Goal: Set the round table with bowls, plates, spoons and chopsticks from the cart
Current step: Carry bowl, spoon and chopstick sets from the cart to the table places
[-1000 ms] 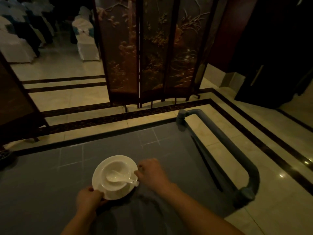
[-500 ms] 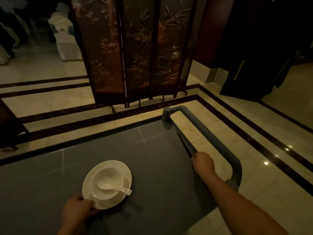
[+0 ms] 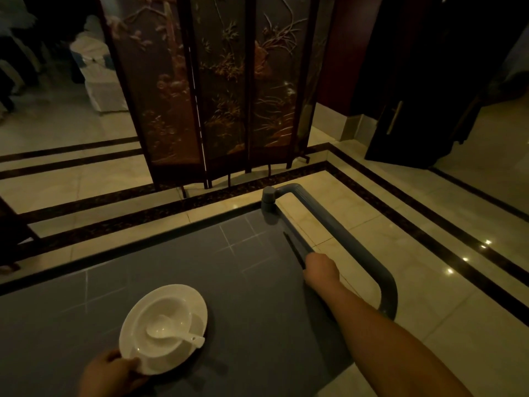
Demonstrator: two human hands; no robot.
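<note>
The left grip [image 3: 110, 373] pinches the near rim of a white plate [image 3: 197, 305] carrying a bowl [image 3: 144, 316] and spoon [image 3: 169, 330], over the grey cart surface [image 3: 257, 296]. The right grip [image 3: 320, 272] is curled round dark chopsticks [image 3: 293, 249] at the surface's right edge.

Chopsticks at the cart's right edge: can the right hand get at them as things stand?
Probably yes. The right hand is at the near end of the chopsticks, fingers seemingly curled round them; the cart handle beside them leaves the way free.
</note>
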